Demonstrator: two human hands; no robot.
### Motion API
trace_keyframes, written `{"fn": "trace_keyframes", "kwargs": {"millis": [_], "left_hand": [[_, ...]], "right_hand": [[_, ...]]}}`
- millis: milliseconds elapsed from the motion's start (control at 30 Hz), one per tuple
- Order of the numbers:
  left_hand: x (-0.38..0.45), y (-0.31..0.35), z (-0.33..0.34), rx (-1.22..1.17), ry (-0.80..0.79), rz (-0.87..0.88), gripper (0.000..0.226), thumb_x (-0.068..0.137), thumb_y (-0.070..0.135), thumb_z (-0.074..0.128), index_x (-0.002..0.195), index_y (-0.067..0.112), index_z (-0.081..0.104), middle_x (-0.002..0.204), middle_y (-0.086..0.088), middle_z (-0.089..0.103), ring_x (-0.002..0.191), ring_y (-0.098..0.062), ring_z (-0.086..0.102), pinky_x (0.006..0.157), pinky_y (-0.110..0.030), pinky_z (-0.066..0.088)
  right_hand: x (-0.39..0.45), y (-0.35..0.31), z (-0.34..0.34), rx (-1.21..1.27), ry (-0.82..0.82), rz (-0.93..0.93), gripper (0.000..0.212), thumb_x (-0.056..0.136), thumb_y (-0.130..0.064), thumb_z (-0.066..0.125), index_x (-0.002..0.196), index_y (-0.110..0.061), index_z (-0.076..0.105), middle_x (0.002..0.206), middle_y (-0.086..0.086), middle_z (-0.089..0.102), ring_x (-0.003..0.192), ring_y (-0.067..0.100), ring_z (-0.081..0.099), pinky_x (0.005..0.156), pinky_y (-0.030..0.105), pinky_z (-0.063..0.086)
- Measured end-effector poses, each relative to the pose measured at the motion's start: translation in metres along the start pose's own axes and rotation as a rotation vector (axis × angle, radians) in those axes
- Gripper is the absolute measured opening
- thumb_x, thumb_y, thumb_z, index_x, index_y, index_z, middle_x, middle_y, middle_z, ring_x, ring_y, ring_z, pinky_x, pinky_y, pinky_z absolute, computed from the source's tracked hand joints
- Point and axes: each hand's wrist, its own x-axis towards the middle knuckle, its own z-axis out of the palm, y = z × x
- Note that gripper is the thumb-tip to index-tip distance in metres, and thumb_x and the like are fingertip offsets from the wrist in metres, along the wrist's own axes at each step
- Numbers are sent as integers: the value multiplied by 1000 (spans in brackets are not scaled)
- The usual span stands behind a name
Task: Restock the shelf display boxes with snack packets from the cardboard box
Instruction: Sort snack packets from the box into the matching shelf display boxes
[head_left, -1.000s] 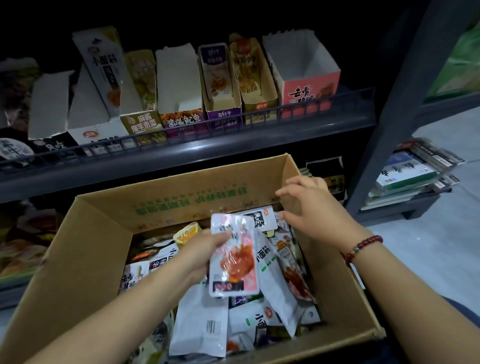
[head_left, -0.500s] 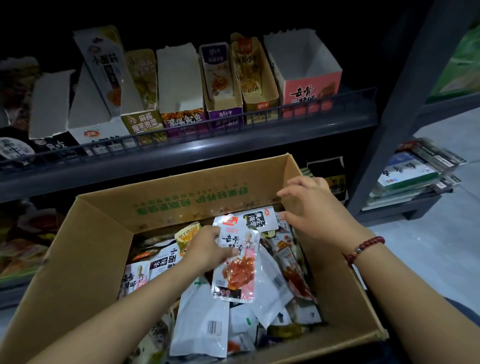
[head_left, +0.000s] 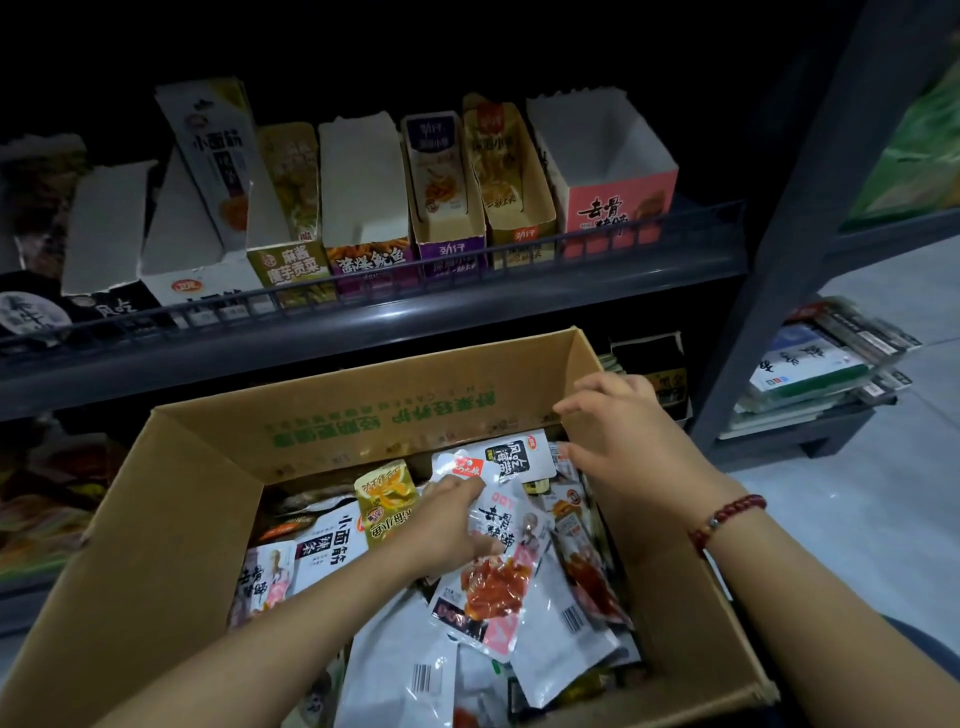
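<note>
Packets everywhere in the head view: the cardboard box (head_left: 171, 525) sits open below the shelf (head_left: 363, 332), heaped with loose snack packets, and both hands are down in it. The left hand (head_left: 447, 522) has its grip clamped on a pink-and-white packet (head_left: 493, 566), fingers pinching near its top edge while the rest of the packet lies on the pile. The right hand (head_left: 623, 441) hovers at the far right corner of the box, fingers relaxed and apart, holding nothing that I can see.

Up on the shelf stands the row of display boxes. The pink display box (head_left: 618, 208) at the right end looks empty, and its lettering appears to match the held packet, so that is the likely home. Several white-walled boxes beside it also look low.

Risks from here, as I judge them: the pinch is only at one edge, so a slick packet could slip on the lift. Neighbouring packets overlap it and may drag out and spill over the box wall. And similar printing across packets invites a wrong-box drop.
</note>
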Motion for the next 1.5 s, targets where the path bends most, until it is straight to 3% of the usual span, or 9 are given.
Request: {"fn": "trace_keyframes", "kwargs": {"millis": [267, 367, 433, 733, 967, 1033, 1200, 1367, 1500], "left_hand": [[-1, 1, -2, -361, 61, -49, 70, 77, 28, 80, 135, 16, 42, 150, -3, 40, 129, -19, 45, 98, -28, 42], [-8, 3, -11, -522, 127, -81, 57, 74, 19, 82, 121, 17, 49, 121, 6, 55, 76, -8, 55, 60, -20, 45], [-13, 5, -21, -604, 193, -83, 42, 74, 13, 82, 104, 18, 54, 95, 14, 58, 51, -11, 49, 48, -24, 43], [-51, 10, -76, -745, 364, -10, 29, 70, 1, 82, 87, 12, 61, 87, -4, 75, 73, -24, 73, 69, -44, 60], [-95, 9, -94, -936, 507, 10, 31, 71, 0, 81, 95, 12, 63, 83, -5, 76, 65, -21, 72, 55, -30, 55], [-104, 9, -96, -982, 541, 26, 31, 73, -1, 79, 96, 12, 63, 84, -3, 76, 66, -22, 72, 53, -30, 56], [-115, 8, -92, -1077, 586, 42, 31, 75, 2, 78, 100, 10, 62, 87, -6, 76, 70, -25, 73, 53, -31, 56], [-115, 10, -80, -1134, 644, 25, 31, 71, 6, 82, 95, 13, 64, 86, -8, 76, 72, -29, 73, 65, -45, 59], [-113, 15, -78, -1125, 661, 60, 29, 72, 9, 82, 94, 14, 64, 85, -5, 76, 74, -25, 73, 67, -43, 60]], "right_hand": [[0, 1, 2, -13, 10, -15, 44, 89, -35, 61, 132, -29, 52, 141, -9, 37, 133, 15, 21, 105, 27, 31], [0, 0, 2, -9, 12, -16, 44, 89, -35, 61, 132, -30, 51, 141, -10, 37, 133, 14, 21, 106, 27, 30], [0, -1, 1, -22, 15, -16, 44, 90, -37, 60, 132, -31, 50, 140, -10, 37, 132, 14, 22, 109, 28, 25], [2, -10, -5, -154, -71, 2, 47, 89, -61, 48, 132, -42, 47, 148, -9, 36, 142, 22, 17, 115, 41, -3], [0, -27, -13, -75, -76, 27, 43, 89, -60, 49, 129, -45, 48, 150, -7, 34, 145, 23, 9, 115, 41, -3], [-3, -36, -16, -7, -47, -35, 40, 89, -57, 50, 127, -45, 51, 144, -12, 41, 142, 17, 17, 114, 37, 3], [-14, -63, -14, 369, -177, -152, 48, 83, -55, 61, 125, -32, 53, 116, -23, 58, 105, -5, 54, 96, 30, 48], [-12, -76, -2, 331, -199, -96, 89, 49, -89, 56, 117, -32, 43, 115, -12, 58, 99, 4, 59, 83, 33, 54], [-10, -83, 3, 329, -73, -34, 52, 62, -63, 76, 90, -31, 47, 97, -11, 60, 82, 5, 59, 64, 25, 47]]}}
